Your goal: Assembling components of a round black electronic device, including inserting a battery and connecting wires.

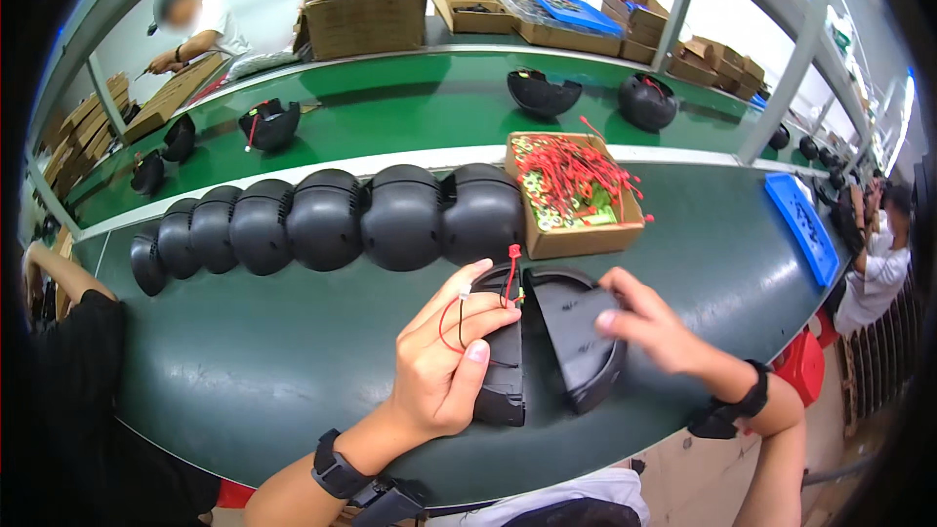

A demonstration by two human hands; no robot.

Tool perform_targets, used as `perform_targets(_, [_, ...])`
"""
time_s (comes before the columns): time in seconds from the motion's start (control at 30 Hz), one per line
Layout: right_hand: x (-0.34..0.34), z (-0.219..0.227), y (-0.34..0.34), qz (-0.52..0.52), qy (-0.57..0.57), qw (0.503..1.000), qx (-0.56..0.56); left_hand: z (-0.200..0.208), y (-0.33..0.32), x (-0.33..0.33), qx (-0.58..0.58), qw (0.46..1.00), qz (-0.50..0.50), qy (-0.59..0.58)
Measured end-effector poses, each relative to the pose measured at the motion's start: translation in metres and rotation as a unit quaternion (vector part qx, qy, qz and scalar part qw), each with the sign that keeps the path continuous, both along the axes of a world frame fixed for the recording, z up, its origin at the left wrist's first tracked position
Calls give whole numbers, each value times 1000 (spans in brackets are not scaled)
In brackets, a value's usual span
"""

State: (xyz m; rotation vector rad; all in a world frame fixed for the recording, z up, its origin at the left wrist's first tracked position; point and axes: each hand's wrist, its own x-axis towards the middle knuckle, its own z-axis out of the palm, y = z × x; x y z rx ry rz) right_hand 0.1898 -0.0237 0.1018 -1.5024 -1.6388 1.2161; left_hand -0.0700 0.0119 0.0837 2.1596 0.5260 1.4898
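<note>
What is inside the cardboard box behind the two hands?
The box is filled with a heap of red wires lying over yellow-green parts. The heap covers the box's bottom and whatever lies beneath, so that cannot be seen.

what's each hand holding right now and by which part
The left hand pinches a thin red and black wire between thumb and fingers, over a black half-shell. The right hand grips the other black half-shell at its upper edge.

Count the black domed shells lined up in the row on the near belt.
7. They stand edge to edge in a row, from the small one at far left to the big one beside the cardboard box. Overlap could hide others.
</note>
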Motion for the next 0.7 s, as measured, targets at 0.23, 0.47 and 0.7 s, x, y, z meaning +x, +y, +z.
perform_targets(0.23, [-28,-20,10,135,194,964,123,6,-7,3,-7,996,-59,63])
perform_targets(0.47, [-22,-20,10,182,146,962,145,5,-6,2,-30,995,-86,52])
perform_targets(0.7, [-23,-15,11,206,97,960,165,4,-7,1,-52,995,-71,40])
